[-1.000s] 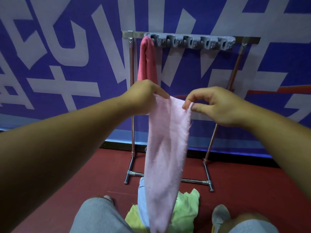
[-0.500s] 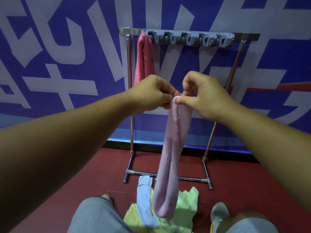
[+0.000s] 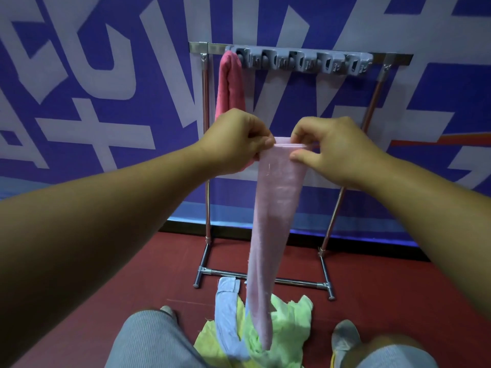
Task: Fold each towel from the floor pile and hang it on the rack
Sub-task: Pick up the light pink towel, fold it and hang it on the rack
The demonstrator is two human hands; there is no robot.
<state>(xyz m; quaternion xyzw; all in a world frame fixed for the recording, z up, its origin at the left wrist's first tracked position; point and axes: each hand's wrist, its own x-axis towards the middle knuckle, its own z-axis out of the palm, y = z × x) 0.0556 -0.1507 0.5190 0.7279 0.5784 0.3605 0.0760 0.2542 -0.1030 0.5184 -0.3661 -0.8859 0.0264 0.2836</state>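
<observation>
A light pink towel [image 3: 273, 221] hangs folded into a narrow strip in front of me. My left hand [image 3: 236, 142] pinches its top left corner and my right hand [image 3: 332, 150] pinches its top right corner, a short span of folded edge between them. Its lower end dangles over the floor pile, where a blue towel [image 3: 227, 314] lies across a pale green towel [image 3: 289, 328]. Behind stands the metal rack [image 3: 206, 181] with a grey clip bar [image 3: 300, 62] along the top. A darker pink towel [image 3: 229, 86] hangs at the bar's left end.
The rack stands on a dark red floor [image 3: 119, 274] against a blue and white banner wall [image 3: 106, 75]. My knees in grey shorts [image 3: 148, 341] and a grey shoe [image 3: 345, 338] frame the pile at the bottom of the view.
The hands brought the towel's top corners together, folding it into a narrower strip, then moved slightly apart along the folded top edge. The towel's lower end swung a little.
</observation>
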